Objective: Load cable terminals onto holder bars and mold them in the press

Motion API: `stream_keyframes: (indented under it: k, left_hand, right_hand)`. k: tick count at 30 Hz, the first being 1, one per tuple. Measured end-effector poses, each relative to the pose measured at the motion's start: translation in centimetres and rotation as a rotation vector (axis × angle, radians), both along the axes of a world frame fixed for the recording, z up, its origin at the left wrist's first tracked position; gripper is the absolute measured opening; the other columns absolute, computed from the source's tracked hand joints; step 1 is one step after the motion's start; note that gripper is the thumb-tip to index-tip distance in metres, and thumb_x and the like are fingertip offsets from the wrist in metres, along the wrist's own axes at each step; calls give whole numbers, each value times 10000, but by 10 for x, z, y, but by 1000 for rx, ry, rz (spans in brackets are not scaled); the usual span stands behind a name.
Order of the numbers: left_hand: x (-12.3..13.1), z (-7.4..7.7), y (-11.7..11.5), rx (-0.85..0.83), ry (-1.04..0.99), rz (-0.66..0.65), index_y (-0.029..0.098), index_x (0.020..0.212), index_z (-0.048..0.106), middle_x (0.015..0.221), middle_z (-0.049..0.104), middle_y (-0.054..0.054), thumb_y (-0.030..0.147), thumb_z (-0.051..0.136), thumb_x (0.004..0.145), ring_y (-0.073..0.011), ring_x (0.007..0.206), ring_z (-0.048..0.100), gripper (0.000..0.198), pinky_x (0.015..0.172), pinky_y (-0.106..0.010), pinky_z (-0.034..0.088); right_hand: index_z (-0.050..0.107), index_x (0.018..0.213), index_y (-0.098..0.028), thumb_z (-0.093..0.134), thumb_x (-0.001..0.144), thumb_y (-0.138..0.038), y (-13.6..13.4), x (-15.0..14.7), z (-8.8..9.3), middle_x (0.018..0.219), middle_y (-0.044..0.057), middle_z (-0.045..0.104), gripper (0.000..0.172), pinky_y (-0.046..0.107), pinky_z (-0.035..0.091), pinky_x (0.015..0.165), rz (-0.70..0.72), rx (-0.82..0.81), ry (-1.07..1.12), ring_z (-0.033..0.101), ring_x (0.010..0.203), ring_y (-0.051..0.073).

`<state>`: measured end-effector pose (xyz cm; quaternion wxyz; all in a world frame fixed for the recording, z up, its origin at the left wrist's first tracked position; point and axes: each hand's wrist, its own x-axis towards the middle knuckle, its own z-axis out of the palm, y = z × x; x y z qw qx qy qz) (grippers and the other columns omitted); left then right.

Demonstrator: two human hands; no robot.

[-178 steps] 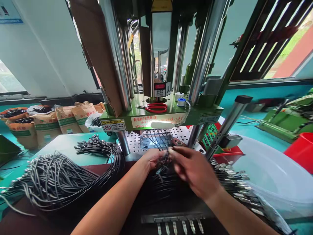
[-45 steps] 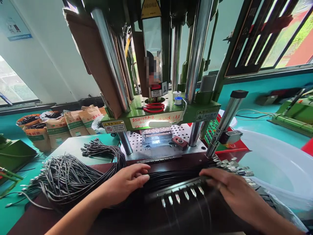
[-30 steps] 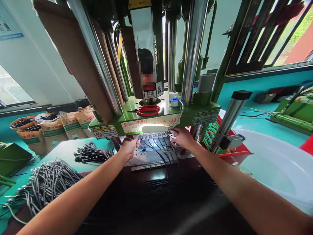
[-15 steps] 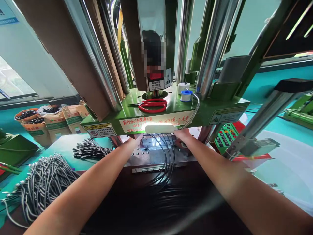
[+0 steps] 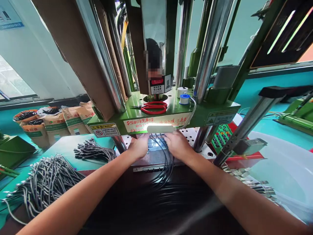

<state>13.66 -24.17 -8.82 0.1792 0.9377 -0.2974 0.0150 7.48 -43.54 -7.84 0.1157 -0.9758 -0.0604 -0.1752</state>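
My left hand [image 5: 139, 146] and my right hand [image 5: 178, 144] reach in under the green press plate [image 5: 207, 112], at either side of the metal mould [image 5: 153, 155]. Several black cables [image 5: 168, 160] run out of the mould between the hands and hang over its front edge. The right hand is close beside the cables; whether it touches them is unclear. Most of the fingers of both hands are hidden by the plate and the lamp, so what they hold cannot be made out. A white bar lamp [image 5: 160, 129] lights the spot from the plate's front edge.
Red-handled pliers [image 5: 154, 107] and a blue-and-white spool [image 5: 184, 99] lie on the plate. Cable bundles [image 5: 49, 186] cover the left table. A green control panel [image 5: 221, 138] and a white tub [image 5: 288, 169] are at right. Steel columns [image 5: 215, 45] rise from the plate.
Both hands have come back toward me from deeper under the plate, so more of them shows. The view has shifted slightly. The cables still hang from the mould.
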Motion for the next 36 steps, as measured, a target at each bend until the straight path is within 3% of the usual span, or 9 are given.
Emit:
stream_keyframes:
  k: [3,6,10,17,22,26,31,36]
  left_hand:
    - [-16,3,1,59,-68,0,168,1343,433,1437,398,-120,90,449,828,-287,1315,352,522,1088,-492,256]
    - [-18,4,4,95,-114,-17,144,1301,467,1401,448,-113,70,403,809,-269,1303,381,502,1089,-449,274]
    - [-14,6,9,120,-140,-50,152,1251,504,1366,486,-105,62,413,769,-263,1293,397,499,1086,-437,275]
    - [-19,7,2,125,-152,-144,162,1376,365,1413,434,-104,63,431,708,-211,1309,372,679,1089,-406,270]
    - [-16,4,1,139,-140,-126,123,1328,413,1378,465,-135,74,439,700,-234,1283,404,631,1073,-417,295]
    - [-15,4,2,137,-124,-107,154,1316,413,1334,504,-110,80,445,690,-228,1231,458,632,1047,-405,339]
    - [-11,7,1,141,-101,-117,140,1329,412,1353,487,-116,87,418,725,-230,1251,445,606,1066,-417,326]
    - [-7,14,-13,116,-69,-175,152,1321,461,1387,476,-75,108,311,828,-181,1286,412,518,1101,-350,291]
  right_hand:
    - [649,1090,-169,397,914,-210,24,-7,3,1045,89,654,310,295,384,891,66,-55,22,548,999,220]
    - [641,1086,-126,436,860,-143,38,-1,8,1005,120,666,305,340,403,848,60,-108,56,576,957,255]
    - [636,1056,-92,448,852,-109,43,7,14,961,127,683,278,375,422,840,48,-173,109,612,909,256]
    - [630,990,-105,460,942,-192,50,11,15,996,82,665,197,398,443,899,3,-250,191,613,953,188]
    - [613,1030,-110,524,926,-310,57,15,11,996,73,645,242,402,477,864,-34,-270,213,613,931,187]
    - [611,1030,-93,530,922,-284,65,17,10,964,84,646,234,388,477,849,-59,-274,216,616,900,185]
    - [630,977,-91,503,922,-212,60,16,10,943,92,662,184,375,455,856,-38,-228,188,617,898,189]
    - [599,1108,-116,448,933,-192,38,9,8,1122,100,630,243,380,404,938,-73,-170,120,574,1043,200]
